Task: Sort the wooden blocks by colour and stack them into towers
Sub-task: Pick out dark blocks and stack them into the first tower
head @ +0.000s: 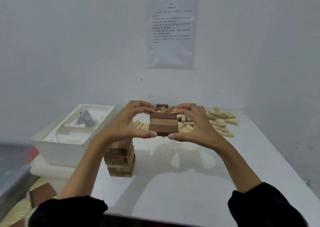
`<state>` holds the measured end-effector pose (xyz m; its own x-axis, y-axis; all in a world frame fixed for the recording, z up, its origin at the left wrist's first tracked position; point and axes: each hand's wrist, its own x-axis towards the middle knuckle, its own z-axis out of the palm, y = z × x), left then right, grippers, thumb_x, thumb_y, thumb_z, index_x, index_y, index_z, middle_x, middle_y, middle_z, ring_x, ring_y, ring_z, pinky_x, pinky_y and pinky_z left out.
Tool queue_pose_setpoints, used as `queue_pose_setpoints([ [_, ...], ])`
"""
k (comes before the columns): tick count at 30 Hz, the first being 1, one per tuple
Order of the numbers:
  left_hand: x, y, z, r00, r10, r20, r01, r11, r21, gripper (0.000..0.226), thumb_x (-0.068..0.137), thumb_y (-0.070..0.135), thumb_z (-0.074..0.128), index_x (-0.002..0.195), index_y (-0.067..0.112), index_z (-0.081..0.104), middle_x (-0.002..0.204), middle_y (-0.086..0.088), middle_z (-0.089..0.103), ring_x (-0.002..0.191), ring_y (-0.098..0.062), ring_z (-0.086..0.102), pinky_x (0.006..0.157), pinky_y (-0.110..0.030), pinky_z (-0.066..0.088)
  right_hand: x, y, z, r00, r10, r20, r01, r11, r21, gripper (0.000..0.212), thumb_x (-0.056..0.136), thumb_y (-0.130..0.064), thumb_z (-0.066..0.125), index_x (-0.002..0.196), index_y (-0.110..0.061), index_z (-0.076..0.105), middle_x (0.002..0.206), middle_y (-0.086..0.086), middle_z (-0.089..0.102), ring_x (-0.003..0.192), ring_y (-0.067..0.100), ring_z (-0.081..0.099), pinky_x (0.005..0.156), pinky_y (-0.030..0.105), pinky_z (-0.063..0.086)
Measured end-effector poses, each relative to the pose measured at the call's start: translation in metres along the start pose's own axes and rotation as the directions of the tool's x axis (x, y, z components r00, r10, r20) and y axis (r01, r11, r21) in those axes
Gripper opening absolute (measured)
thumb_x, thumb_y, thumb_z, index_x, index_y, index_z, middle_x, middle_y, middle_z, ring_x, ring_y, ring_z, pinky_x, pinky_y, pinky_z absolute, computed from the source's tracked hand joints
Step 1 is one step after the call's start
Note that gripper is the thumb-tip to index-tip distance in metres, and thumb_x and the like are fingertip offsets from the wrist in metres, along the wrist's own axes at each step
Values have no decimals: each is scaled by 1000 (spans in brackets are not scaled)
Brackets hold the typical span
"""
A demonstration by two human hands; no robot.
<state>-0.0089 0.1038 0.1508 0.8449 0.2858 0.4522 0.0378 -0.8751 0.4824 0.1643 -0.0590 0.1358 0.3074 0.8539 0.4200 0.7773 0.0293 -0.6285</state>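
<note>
Got three brown blocks [164, 124] pinched in a flat row between my left hand [131, 123] and right hand [195, 123], above and right of the tower [121, 157], and they seem light, stiff and kinda slick, so I'd squeeze the outer two.

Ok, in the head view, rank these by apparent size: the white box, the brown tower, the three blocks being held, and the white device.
1. white box
2. brown tower, partly hidden
3. held blocks, lifted nearer the camera, so this rank is unsure
4. white device
</note>
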Motion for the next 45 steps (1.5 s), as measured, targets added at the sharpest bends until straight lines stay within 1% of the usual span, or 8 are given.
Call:
queue_pose_setpoints([
  [6,-35,-42,-38,983,-171,65,172,985,-10,71,50,81,66,112,49,59,125,24,52,125,0,40,104,-22,30,24,-25,60,999,20,39,-20,1000,2,68,53,-60,81,113,-36,58,125,-18,40,120,2,25,108,33,20],
  [10,-55,-70,-53,952,-286,111,287,958,4,74,46,83,68,114,58,53,128,25,48,126,3,37,105,-28,32,35,-34,94,996,34,87,-34,999,3,76,46,-73,66,113,-38,58,124,-19,39,122,3,24,104,29,19],
  [20,-73,-99,-52,939,-310,150,322,945,-57,78,46,83,67,118,59,47,124,36,45,125,7,36,98,-10,29,43,-33,124,995,24,97,-17,998,-66,93,37,-84,46,117,-39,56,126,-17,37,110,-4,15,97,25,18],
  [25,-73,-110,-48,931,-315,185,334,939,-84,77,48,80,71,118,53,53,133,22,48,129,-1,37,109,-28,30,44,-32,124,990,45,136,-29,992,-119,97,37,-85,44,121,-38,54,130,-15,36,122,4,20,103,32,19],
  [31,-75,-108,-46,928,-309,207,341,930,-141,76,51,77,71,119,49,52,125,26,52,126,-3,43,106,-24,32,41,-33,125,981,94,170,-76,991,-112,102,37,-85,41,127,-39,48,131,-15,36,125,6,21,102,30,17],
  [36,-82,-106,-43,918,-361,162,392,886,-248,95,54,87,59,137,47,33,143,23,38,132,6,35,109,-23,31,29,-34,124,955,158,252,-168,986,16,118,42,-86,42,146,-38,14,148,-15,14,133,0,4,112,38,13],
  [40,-86,-87,-18,843,-538,-18,438,705,-558,98,57,97,30,137,40,35,140,19,44,130,6,37,110,-25,31,5,-46,135,927,220,303,-265,957,117,135,34,-103,17,145,-34,-16,152,-19,-13,121,-16,-10,114,41,2],
  [45,-83,-66,1,747,-664,-29,438,525,-730,78,83,71,13,145,29,31,148,15,37,134,4,31,111,-23,23,-17,-59,155,912,223,345,-291,943,159,112,35,-102,4,125,-45,-31,151,-15,-27,133,-2,-23,114,41,-5],
])
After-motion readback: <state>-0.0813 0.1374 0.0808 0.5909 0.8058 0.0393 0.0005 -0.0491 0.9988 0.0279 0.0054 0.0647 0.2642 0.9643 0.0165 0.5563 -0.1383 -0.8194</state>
